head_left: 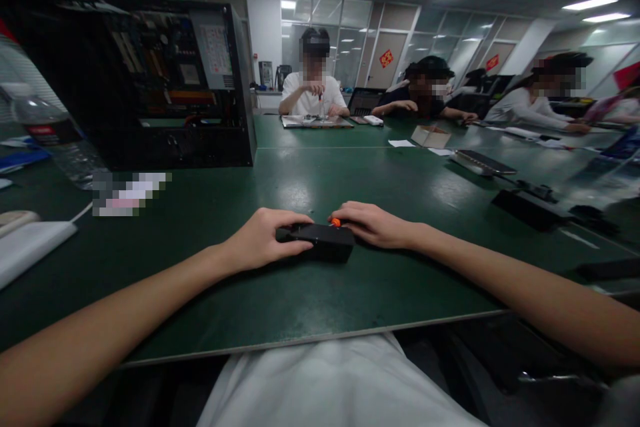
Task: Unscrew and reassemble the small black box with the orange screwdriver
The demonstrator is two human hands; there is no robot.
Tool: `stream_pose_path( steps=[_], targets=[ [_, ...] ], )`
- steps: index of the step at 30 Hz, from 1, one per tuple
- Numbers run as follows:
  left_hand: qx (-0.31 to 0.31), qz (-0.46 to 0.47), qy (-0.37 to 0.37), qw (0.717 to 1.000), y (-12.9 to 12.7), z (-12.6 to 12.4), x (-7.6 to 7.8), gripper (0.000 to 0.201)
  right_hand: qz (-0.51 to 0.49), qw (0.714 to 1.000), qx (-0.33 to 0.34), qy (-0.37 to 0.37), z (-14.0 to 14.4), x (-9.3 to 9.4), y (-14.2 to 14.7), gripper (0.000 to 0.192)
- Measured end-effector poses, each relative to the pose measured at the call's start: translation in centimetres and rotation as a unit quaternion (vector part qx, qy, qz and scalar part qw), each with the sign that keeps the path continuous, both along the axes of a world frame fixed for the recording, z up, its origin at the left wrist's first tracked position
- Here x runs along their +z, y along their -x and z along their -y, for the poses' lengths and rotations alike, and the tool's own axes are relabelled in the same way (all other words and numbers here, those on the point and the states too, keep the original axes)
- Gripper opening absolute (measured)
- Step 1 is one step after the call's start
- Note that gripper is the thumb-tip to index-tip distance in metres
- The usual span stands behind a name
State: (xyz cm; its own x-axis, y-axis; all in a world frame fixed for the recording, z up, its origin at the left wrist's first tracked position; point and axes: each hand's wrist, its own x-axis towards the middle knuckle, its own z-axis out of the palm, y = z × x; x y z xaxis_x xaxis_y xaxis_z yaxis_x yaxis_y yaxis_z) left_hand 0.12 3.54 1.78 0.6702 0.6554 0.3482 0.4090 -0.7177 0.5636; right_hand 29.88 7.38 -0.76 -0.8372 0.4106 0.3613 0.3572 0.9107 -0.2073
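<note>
Hands (263, 240) (373, 223) flank black box (320, 240); computer case (145, 80) behind.

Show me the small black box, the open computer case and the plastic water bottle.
small black box (320, 239), head view, top face.
open computer case (150, 73), head view, exposed interior.
plastic water bottle (55, 143), head view, clear body.

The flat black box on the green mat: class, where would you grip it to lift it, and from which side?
Grip the flat black box across its two short ends, coming from above. It lies flat and low on the green mat, long side across the view, and the left hand and right hand already rest at those ends. Probably avoid the orange part.
</note>
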Motion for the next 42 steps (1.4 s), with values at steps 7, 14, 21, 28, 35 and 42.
stream_pose_path(
  steps=[7, 14, 21, 28, 35, 42],
  targets=[
    [0.147, 0.11, 0.101, 0.978, 0.6, -1.6, 0.1, 0.045, 0.04, 0.995, -0.087, -0.021, -0.8, 0.9, -2.2, 0.032],
    [0.231, -0.051, 0.032, 0.971, 2.7, -4.2, -0.4, 0.039, 0.076, 0.983, -0.159, -0.05, 0.2, 1.2, -1.6, 0.033],
    [0.249, -0.095, 0.004, 0.964, 2.8, -4.4, -0.6, 0.041, 0.026, 0.996, -0.081, -0.035, 4.1, 2.8, 2.3, 0.06],
    [0.254, 0.031, 0.046, 0.966, 2.4, -3.9, -0.6, 0.038, 0.01, 0.997, -0.072, 0.036, 5.1, 4.4, 4.6, 0.051],
    [0.159, 0.138, 0.167, 0.963, 0.2, -1.3, -0.5, 0.038, -0.057, 0.903, -0.42, -0.077, -1.9, 10.0, -7.2, 0.056],
    [0.061, 0.105, 0.218, 0.968, -1.3, 1.3, -0.3, 0.03, 0.034, 0.73, -0.683, -0.013, -4.2, 7.3, -21.2, 0.057]
  ],
)
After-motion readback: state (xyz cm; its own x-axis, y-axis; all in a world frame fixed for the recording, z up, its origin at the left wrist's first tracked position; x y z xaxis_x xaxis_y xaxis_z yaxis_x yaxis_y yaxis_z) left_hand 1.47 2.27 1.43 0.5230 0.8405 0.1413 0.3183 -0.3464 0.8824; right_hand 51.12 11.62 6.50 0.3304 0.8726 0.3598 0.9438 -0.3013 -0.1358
